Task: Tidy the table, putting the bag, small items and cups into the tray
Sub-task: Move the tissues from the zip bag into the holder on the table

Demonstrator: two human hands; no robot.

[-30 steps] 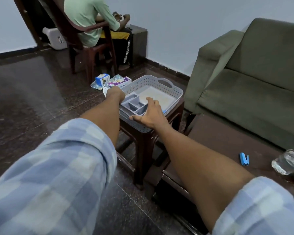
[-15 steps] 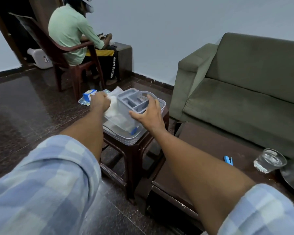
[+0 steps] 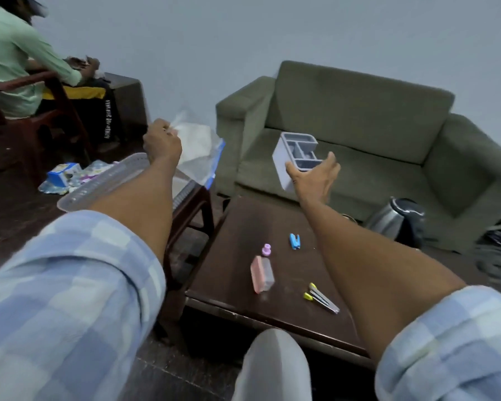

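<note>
My left hand (image 3: 162,143) is shut on a clear zip bag (image 3: 198,151) with a blue edge, held in the air above the white perforated tray (image 3: 99,185). That tray sits on a small brown stool (image 3: 195,204). My right hand (image 3: 315,178) holds a grey compartment organizer (image 3: 296,156), tilted, above the far edge of the dark coffee table (image 3: 232,233). On the table lie a blue stapler (image 3: 294,241), a purple cap-like piece (image 3: 266,250), a pink and clear box (image 3: 261,274) and a yellow-tipped metal tool (image 3: 321,298).
A green sofa (image 3: 359,134) stands behind the table. A steel kettle (image 3: 398,219) is at the table's far right. A person sits in a brown chair (image 3: 41,120) at far left, with small boxes (image 3: 62,173) on the floor. My knee (image 3: 272,369) is at the bottom.
Both hands have risen from the tray: the left lifted the zip bag out, the right carried the organizer up and to the right. My view has swung right, over the coffee table.
</note>
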